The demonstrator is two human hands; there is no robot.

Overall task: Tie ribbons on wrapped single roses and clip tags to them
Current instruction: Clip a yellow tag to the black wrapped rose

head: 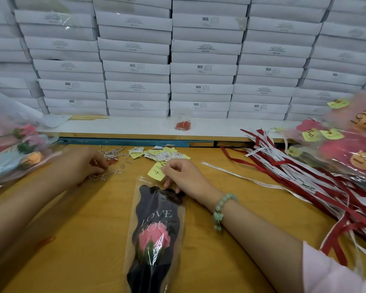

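Observation:
A pink rose in a black "LOVE YOU" wrap and clear sleeve [155, 233] lies lengthwise on the yellow table [82, 229], its open top pointing away from me. My right hand [182, 176] pinches a yellow tag [155, 172] at the sleeve's top edge. To the left, my left hand [82, 163] reaches with curled fingers into a scatter of silver clips [110, 163]; whether it holds one is hidden. More tags [163, 154] lie in a loose pile just beyond both hands.
Red and white ribbons [304, 176] spread over the right side of the table. Tagged wrapped roses [351, 140] pile at far right, untagged ones [19, 149] at far left. A clear jar of red clips [183, 122] stands on a white shelf before stacked white boxes [199, 66].

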